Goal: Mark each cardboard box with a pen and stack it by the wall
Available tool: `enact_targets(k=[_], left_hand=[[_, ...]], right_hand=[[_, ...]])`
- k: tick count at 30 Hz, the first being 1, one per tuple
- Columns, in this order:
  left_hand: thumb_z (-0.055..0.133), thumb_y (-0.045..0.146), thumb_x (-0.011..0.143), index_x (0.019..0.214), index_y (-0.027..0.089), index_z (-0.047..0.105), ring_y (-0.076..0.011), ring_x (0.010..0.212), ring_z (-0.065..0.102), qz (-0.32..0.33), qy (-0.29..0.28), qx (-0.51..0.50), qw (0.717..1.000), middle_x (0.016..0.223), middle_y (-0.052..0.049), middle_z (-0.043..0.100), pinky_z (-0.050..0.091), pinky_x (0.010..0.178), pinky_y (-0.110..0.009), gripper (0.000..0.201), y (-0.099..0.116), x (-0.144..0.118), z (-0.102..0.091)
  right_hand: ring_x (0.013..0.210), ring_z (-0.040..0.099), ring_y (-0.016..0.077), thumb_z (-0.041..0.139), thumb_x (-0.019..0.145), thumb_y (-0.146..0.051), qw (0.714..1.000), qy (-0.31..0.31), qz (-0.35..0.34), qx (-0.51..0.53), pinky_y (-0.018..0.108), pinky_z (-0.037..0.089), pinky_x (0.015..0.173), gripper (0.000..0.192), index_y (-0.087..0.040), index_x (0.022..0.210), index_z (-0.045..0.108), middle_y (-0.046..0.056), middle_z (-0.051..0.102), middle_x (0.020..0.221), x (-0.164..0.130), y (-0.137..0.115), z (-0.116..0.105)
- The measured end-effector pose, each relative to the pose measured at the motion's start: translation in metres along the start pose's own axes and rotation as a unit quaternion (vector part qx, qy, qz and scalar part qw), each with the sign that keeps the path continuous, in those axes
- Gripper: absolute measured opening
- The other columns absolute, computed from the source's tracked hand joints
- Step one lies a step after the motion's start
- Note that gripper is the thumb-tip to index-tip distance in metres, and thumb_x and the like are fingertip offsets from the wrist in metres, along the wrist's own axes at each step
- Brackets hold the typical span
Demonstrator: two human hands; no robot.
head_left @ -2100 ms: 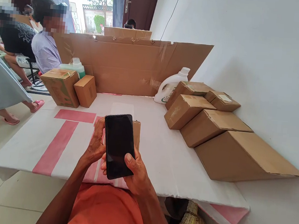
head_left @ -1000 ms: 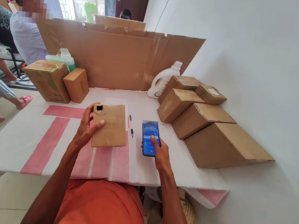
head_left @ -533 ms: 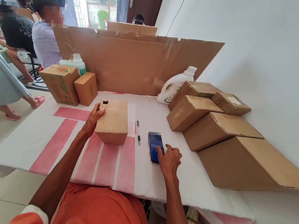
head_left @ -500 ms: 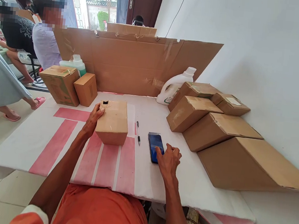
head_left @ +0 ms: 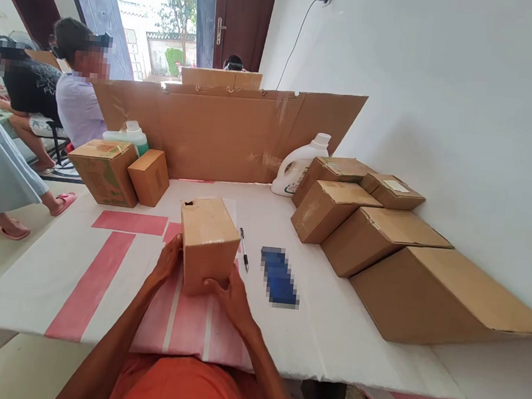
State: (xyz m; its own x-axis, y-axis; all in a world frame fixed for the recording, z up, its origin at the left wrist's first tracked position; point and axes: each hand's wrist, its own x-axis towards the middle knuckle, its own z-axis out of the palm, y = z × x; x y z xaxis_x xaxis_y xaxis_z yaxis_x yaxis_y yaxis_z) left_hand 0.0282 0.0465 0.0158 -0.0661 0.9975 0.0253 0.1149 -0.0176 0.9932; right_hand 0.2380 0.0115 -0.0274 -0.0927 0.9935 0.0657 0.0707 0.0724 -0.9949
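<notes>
A small brown cardboard box (head_left: 210, 238) with a dark hole in its top corner is held between my two hands, over the middle of the table. My left hand (head_left: 169, 258) grips its left side, with the far fingers hidden behind the box. Around the lower right corner, my right hand (head_left: 232, 293) has its thumb on the front face and its other fingers partly hidden. Just right of the box lies a black-and-clear pen (head_left: 243, 249). Farther right, a phone (head_left: 280, 277), blurred out by pixels, rests on the tablecloth.
Several cardboard boxes (head_left: 381, 270) line the table's right side along the wall. A white jug (head_left: 300, 165) stands behind them. Two boxes (head_left: 148, 177) and a green-liquid bottle (head_left: 135, 135) stand back left, before an upright cardboard panel (head_left: 220, 135). Other people (head_left: 81, 94) are at left.
My right hand has left the phone and taken hold of the box. The box has turned slightly and come nearer to me, its front face showing more. The camera view has tilted up.
</notes>
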Motion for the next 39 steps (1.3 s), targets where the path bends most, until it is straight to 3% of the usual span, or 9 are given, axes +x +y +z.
enact_targets(k=[5, 10, 12, 15, 18, 25, 31, 34, 39], left_hand=[[0.056, 0.084, 0.087, 0.081, 0.02, 0.065, -0.0222, 0.068, 0.057, -0.056, -0.016, 0.033, 0.998, 0.068, -0.002, 0.06, 0.048, 0.066, -0.036, 0.065, -0.005, -0.055, -0.005], [0.06, 0.086, 0.085, 0.16, 0.015, 0.033, -0.0202, 0.063, 0.06, -0.163, 0.019, -0.051, 0.985, 0.07, 0.003, 0.061, 0.049, 0.061, -0.032, 0.107, 0.012, -0.098, 0.002], [0.06, 0.082, 0.088, 0.167, 0.018, 0.018, -0.0184, 0.055, 0.058, -0.189, 0.014, -0.083, 0.978, 0.061, 0.008, 0.057, 0.047, 0.059, -0.03, 0.11, 0.024, -0.11, 0.0], [0.055, 0.079, 0.093, 0.161, 0.023, 0.034, -0.0161, 0.05, 0.058, -0.173, -0.01, -0.106, 0.979, 0.067, 0.004, 0.065, 0.047, 0.057, -0.03, 0.091, 0.038, -0.121, -0.008], [0.048, 0.085, 0.091, 0.133, 0.018, 0.058, -0.0168, 0.051, 0.062, -0.156, -0.039, -0.092, 0.983, 0.086, -0.006, 0.075, 0.049, 0.057, -0.033, 0.08, 0.038, -0.124, -0.013], [0.041, 0.089, 0.09, 0.107, 0.02, 0.064, -0.0213, 0.07, 0.065, -0.087, 0.041, 0.065, 0.993, 0.087, -0.006, 0.071, 0.054, 0.07, -0.038, 0.074, 0.018, -0.117, -0.016], [0.057, 0.08, 0.088, 0.155, 0.026, 0.041, -0.0314, 0.105, 0.075, -0.062, 0.071, 0.121, 0.988, 0.126, -0.013, 0.07, 0.06, 0.092, -0.051, 0.087, 0.013, -0.123, -0.006], [0.068, 0.074, 0.085, 0.159, 0.028, 0.031, -0.0318, 0.112, 0.074, -0.028, 0.092, 0.067, 0.993, 0.147, -0.017, 0.058, 0.06, 0.099, -0.052, 0.095, 0.001, -0.126, 0.011], [0.08, 0.073, 0.073, 0.17, 0.03, 0.01, -0.0408, 0.139, 0.057, 0.011, 0.16, 0.12, 0.98, 0.172, -0.02, 0.027, 0.044, 0.12, -0.064, 0.127, -0.016, -0.117, 0.011]], right_hand=[[0.093, 0.067, 0.0255, 0.057, 0.098, -0.071, 0.999, -0.012, 0.026, -0.028, 0.034, 0.054, 0.078, 0.055, -0.018, 0.104, 0.071, 0.008, 0.074, 0.1, -0.017, -0.048, -0.04], [0.092, 0.065, 0.0228, 0.044, 0.103, -0.073, 0.997, -0.022, -0.045, -0.055, 0.033, 0.053, 0.077, 0.062, -0.02, 0.124, 0.068, 0.008, 0.072, 0.106, -0.023, -0.093, -0.037], [0.094, 0.065, 0.0232, 0.049, 0.101, -0.074, 0.994, -0.028, -0.066, -0.079, 0.033, 0.053, 0.076, 0.062, -0.02, 0.125, 0.068, 0.009, 0.071, 0.11, -0.026, -0.106, -0.033], [0.103, 0.066, 0.0254, 0.052, 0.1, -0.074, 0.992, -0.023, -0.095, -0.083, 0.035, 0.055, 0.083, 0.063, -0.022, 0.131, 0.067, 0.01, 0.069, 0.12, -0.028, -0.115, -0.027], [0.115, 0.066, 0.0284, 0.045, 0.102, -0.074, 0.991, -0.004, -0.112, -0.073, 0.041, 0.056, 0.095, 0.067, -0.025, 0.143, 0.063, 0.012, 0.067, 0.129, -0.024, -0.111, -0.019], [0.123, 0.066, 0.0275, 0.045, 0.106, -0.062, 0.995, -0.022, -0.066, -0.067, 0.046, 0.053, 0.107, 0.052, -0.025, 0.137, 0.066, 0.012, 0.067, 0.138, -0.008, -0.091, -0.015], [0.146, 0.051, 0.0336, 0.075, 0.08, -0.075, 0.998, -0.05, -0.025, -0.004, 0.051, 0.048, 0.112, 0.095, -0.028, 0.157, 0.048, 0.015, 0.049, 0.161, 0.06, -0.078, -0.024], [0.13, 0.06, 0.0324, 0.078, 0.076, -0.076, 0.992, -0.121, -0.021, -0.009, 0.05, 0.049, 0.109, 0.083, -0.022, 0.138, 0.064, 0.013, 0.065, 0.138, 0.075, -0.069, -0.013], [0.104, 0.063, 0.0261, 0.088, 0.074, -0.063, 0.993, 0.001, -0.036, -0.112, 0.043, 0.055, 0.093, 0.057, -0.022, 0.109, 0.071, 0.006, 0.067, 0.112, 0.033, -0.049, 0.014]])
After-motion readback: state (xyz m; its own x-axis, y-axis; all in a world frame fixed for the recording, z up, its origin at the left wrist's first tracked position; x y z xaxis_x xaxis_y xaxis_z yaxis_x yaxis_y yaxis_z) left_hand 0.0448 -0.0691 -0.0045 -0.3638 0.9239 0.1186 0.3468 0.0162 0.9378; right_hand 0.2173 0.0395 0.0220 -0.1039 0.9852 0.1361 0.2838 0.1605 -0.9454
